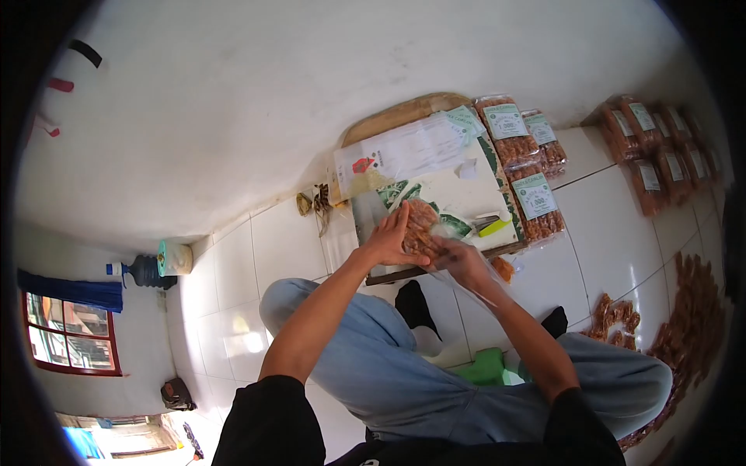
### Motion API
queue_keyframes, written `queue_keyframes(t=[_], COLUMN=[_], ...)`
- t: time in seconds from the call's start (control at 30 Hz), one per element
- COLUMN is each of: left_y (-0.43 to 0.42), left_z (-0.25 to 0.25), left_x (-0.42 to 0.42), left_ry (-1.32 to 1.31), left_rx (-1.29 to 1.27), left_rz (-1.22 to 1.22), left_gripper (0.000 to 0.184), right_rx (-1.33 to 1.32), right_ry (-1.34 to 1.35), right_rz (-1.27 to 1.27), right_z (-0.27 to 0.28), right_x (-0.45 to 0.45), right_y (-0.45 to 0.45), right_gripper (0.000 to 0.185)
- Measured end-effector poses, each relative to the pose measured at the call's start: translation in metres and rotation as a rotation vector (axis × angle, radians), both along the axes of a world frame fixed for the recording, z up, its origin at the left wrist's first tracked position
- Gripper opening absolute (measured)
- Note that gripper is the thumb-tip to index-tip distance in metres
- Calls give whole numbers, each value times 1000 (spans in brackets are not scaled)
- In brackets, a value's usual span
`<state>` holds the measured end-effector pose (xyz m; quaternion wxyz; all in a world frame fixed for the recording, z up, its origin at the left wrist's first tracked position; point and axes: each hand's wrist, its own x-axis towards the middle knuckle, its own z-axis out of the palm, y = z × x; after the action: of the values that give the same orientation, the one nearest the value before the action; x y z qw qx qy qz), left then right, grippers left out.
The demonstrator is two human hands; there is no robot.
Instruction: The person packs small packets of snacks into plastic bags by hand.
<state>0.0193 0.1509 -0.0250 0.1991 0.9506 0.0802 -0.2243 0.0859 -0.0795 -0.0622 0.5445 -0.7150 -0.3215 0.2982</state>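
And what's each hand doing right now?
Left hand: holding the bag, fingers stretched over it.
Right hand: closed, gripping the bag's plastic end.

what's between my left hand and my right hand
A clear plastic bag of brown snack pieces lies between your left hand and right hand, touching the left hand's fingers, as the head view shows.

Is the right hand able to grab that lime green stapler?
Probably yes: the lime green stapler lies close by, uncovered, but the right hand is holding the clear bag of brown snacks.
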Motion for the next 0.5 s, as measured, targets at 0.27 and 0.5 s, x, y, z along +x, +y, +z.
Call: queue_keyframes(t=[0.27, 0.5], left_y=[21, 3], left_z=[-39, -24], left_x=[20, 18], left_ry=[-179, -257], left_rx=[-215, -102], left_rz=[271, 368], left_gripper=[120, 92], right_rx=[25, 183], right_ry=[-342, -325], right_rz=[-47, 109], right_z=[-15, -19], right_x=[22, 33], right_y=[22, 10], right_gripper=[50, 68])
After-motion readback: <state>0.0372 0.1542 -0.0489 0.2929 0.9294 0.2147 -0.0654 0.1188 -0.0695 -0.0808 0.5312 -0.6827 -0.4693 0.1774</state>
